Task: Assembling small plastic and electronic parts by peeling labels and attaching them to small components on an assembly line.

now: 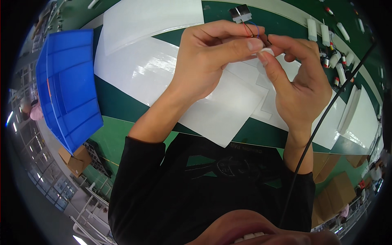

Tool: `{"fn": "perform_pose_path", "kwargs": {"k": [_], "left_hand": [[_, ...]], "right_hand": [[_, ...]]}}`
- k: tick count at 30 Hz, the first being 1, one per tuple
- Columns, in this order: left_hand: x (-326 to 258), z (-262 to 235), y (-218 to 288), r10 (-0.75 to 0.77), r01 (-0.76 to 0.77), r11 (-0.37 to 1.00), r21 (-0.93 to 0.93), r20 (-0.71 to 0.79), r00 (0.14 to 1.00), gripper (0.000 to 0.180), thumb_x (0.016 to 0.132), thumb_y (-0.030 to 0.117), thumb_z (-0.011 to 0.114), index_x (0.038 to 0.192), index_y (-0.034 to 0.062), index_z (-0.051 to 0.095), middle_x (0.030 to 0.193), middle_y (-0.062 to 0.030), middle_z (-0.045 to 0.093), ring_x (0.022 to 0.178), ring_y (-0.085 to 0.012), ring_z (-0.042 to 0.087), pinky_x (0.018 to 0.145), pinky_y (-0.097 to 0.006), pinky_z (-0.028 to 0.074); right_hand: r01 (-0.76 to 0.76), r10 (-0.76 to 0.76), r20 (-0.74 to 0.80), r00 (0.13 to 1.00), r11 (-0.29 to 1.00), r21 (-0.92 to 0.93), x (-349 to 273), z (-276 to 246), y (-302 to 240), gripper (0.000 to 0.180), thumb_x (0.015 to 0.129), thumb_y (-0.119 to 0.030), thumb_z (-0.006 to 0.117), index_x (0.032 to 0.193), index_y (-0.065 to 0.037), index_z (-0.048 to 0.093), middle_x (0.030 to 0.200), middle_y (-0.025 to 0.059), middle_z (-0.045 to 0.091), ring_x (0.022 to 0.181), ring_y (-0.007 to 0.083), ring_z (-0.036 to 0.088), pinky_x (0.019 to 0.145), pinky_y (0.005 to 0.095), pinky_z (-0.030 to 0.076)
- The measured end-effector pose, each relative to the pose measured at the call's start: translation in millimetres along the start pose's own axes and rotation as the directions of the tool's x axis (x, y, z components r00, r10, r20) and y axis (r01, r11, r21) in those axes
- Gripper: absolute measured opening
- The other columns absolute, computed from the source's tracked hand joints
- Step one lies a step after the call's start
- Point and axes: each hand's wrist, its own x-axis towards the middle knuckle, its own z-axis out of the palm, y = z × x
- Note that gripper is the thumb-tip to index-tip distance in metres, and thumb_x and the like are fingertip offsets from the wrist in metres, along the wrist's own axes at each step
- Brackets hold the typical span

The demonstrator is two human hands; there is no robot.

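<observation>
My left hand (pixel 200 59) is closed, thumb against the fingers, pinching thin red, black and blue wires (pixel 246 28). These wires lead up to a small black and grey block-shaped part (pixel 240 14) just beyond the fingertips. Close beside it, my right hand (pixel 301 83) is closed in a pinch around a small white rounded piece (pixel 268 50). The fingertips of both hands nearly meet at this piece. What exactly the wires join there is hidden by the fingers.
White sheets (pixel 220 116) cover much of the dark green table. A blue plastic bin (pixel 73 90) stands at the left. Several small white cylindrical parts (pixel 341 73) lie at the far right. A black cable (pixel 318 126) crosses the right side. Cardboard boxes (pixel 337 194) sit below the table.
</observation>
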Motion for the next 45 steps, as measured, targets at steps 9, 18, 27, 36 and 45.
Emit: {"fn": "perform_pose_path", "kwargs": {"k": [9, 18, 27, 36, 45], "left_hand": [[-2.1, 0.9, 0.2, 0.069, -0.070, 0.982, 0.175, 0.014, 0.998, 0.027, 0.074, -0.012, 0.071, 0.100, -0.0079, 0.066, 0.101, -0.0193, 0.068, 0.088, -0.0222, 0.068, 0.080, -0.031, 0.058], [-12.7, 10.9, 18.4, 0.003, -0.076, 0.953, 0.293, 0.241, 0.970, 0.027, 0.067, -0.012, 0.077, 0.093, -0.0082, 0.069, 0.089, -0.0193, 0.070, 0.080, -0.0227, 0.070, 0.073, -0.032, 0.059], [64.6, 4.1, 101.3, 0.168, -0.258, 0.394, 0.882, 0.206, 0.964, 0.022, 0.076, -0.008, 0.069, 0.097, -0.0031, 0.070, 0.088, -0.0122, 0.071, 0.083, -0.0184, 0.069, 0.076, -0.025, 0.053], [231.8, -56.1, 96.1, 0.081, -0.321, -0.514, 0.795, 0.418, 0.905, 0.052, 0.080, 0.016, 0.070, 0.127, 0.0019, 0.054, 0.136, -0.0189, 0.049, 0.122, -0.0360, 0.048, 0.101, -0.040, 0.040], [272.4, -28.5, 36.6, 0.041, -0.312, -0.315, 0.896, 0.341, 0.939, 0.051, 0.078, 0.010, 0.071, 0.125, -0.0037, 0.055, 0.089, -0.0149, 0.069, 0.080, -0.0263, 0.066, 0.076, -0.034, 0.051]], "right_hand": [[-0.372, 0.392, 0.074, 0.917, 0.771, 0.517, -1.1, -3.9, -0.1, 0.015, 0.075, -0.005, 0.076, 0.088, -0.002, 0.070, 0.084, 0.0013, 0.067, 0.078, 0.0092, 0.050, 0.069, 0.0226, 0.038], [-0.689, 0.243, 0.651, 0.719, 0.122, 0.715, 0.7, -16.9, 17.6, 0.029, 0.069, -0.005, 0.081, 0.089, -0.005, 0.060, 0.082, -0.0002, 0.060, 0.071, 0.0080, 0.054, 0.068, 0.0239, 0.045], [-0.140, 0.144, -0.063, 0.988, 0.988, 0.061, -7.7, 11.8, 36.2, 0.013, 0.079, -0.003, 0.061, 0.091, -0.005, 0.063, 0.087, 0.0067, 0.058, 0.073, 0.0190, 0.059, 0.060, 0.0330, 0.047], [0.344, -0.338, 0.066, 0.939, 0.921, -0.185, -34.2, 25.3, 13.5, 0.013, 0.077, -0.017, 0.055, 0.085, -0.006, 0.053, 0.081, 0.0086, 0.050, 0.062, 0.0235, 0.058, 0.053, 0.0364, 0.047], [-0.060, 0.089, -0.191, 0.978, 0.986, 0.154, -25.1, 11.8, 35.3, 0.022, 0.083, -0.010, 0.058, 0.104, -0.005, 0.056, 0.088, 0.0102, 0.056, 0.070, 0.0256, 0.061, 0.063, 0.0372, 0.050]]}}
